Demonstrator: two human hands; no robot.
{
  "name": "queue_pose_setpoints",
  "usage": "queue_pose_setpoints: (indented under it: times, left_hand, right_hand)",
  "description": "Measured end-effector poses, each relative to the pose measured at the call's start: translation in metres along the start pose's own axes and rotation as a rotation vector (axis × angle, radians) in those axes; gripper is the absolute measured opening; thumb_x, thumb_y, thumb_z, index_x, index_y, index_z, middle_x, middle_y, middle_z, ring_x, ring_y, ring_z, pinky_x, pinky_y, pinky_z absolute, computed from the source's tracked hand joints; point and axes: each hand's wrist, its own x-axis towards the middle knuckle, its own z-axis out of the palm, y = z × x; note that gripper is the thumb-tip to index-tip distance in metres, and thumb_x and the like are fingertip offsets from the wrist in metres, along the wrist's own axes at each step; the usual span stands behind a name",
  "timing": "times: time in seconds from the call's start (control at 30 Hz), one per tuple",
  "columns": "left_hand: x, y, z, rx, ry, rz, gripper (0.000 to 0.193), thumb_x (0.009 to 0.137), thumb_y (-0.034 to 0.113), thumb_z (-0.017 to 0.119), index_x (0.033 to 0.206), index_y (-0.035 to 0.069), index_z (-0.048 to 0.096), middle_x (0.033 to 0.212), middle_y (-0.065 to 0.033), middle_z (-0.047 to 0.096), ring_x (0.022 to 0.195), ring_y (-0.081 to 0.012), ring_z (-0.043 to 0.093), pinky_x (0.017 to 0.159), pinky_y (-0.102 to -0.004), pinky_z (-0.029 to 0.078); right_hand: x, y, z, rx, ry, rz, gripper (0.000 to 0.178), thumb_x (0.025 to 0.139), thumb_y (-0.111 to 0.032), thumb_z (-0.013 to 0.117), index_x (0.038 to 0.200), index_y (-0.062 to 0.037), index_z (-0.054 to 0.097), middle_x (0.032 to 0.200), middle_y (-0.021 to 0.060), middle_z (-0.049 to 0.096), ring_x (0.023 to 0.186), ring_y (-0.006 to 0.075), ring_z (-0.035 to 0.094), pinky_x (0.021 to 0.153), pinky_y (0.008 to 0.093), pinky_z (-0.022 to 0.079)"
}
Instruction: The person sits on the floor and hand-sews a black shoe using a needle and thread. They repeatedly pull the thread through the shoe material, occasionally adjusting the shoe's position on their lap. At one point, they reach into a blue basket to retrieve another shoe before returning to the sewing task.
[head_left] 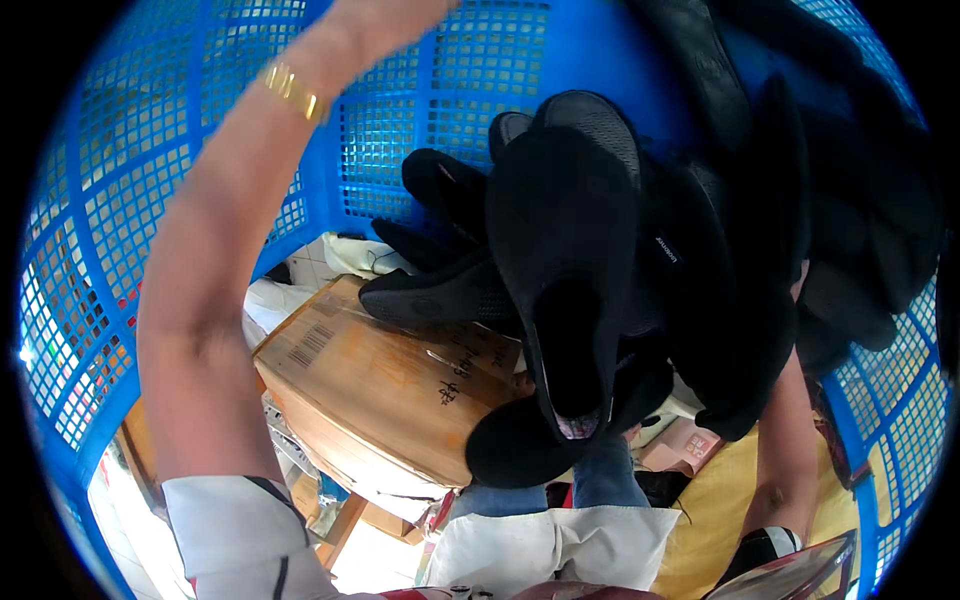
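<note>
Crowding the middle and right of the view, black shoes point(560, 220) pile up against the blue basket point(490, 80), some overlapping the cardboard box point(380, 370). They look light and soft-topped, likely to bend under a squeeze and hard to damage; the soles should be stiffer and grippier. The rim of the foot opening or the heel seems the surest hold. Uppers look like matte knit, soles like ridged rubber. The basket is a stiff plastic lattice, the box flat-sided and creased, the yellow cloth point(700, 535) loosely folded. The left hand point(390, 22), above a gold bracelet point(293, 92), runs off the top edge; I cannot tell how its fingers stand. The right forearm point(785, 450) goes behind the shoes, hiding the right hand's grip, if any.
</note>
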Motion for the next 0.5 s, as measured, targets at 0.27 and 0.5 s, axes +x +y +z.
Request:
queue_pose_setpoints:
  times: [0.27,0.5]
  left_hand:
    - [0.085,0.0,0.0,-0.184,0.048,-0.136,0.086,0.074,0.03,0.077,0.139,-0.009,0.037,0.133,-0.0273,0.053,0.126,-0.0354,0.052,0.108,-0.0382,0.04]
    - [0.112,0.045,0.012,0.369,-0.025,-0.456,0.102,0.076,0.037,0.076,0.152,-0.001,0.018,0.15,-0.0248,0.036,0.14,-0.0341,0.036,0.115,-0.0359,0.031]
  right_hand:
    - [0.014,-0.04,-0.003,0.43,0.024,0.556,0.056,0.079,-0.019,0.071,0.13,-0.0081,0.052,0.122,0.0181,0.053,0.119,0.035,0.051,0.104,0.0377,0.039]
    - [0.027,-0.069,-0.031,0.082,0.002,0.056,0.048,0.071,-0.021,0.075,0.116,-0.0077,0.062,0.116,0.0125,0.056,0.103,0.038,0.053,0.091,0.0415,0.045]
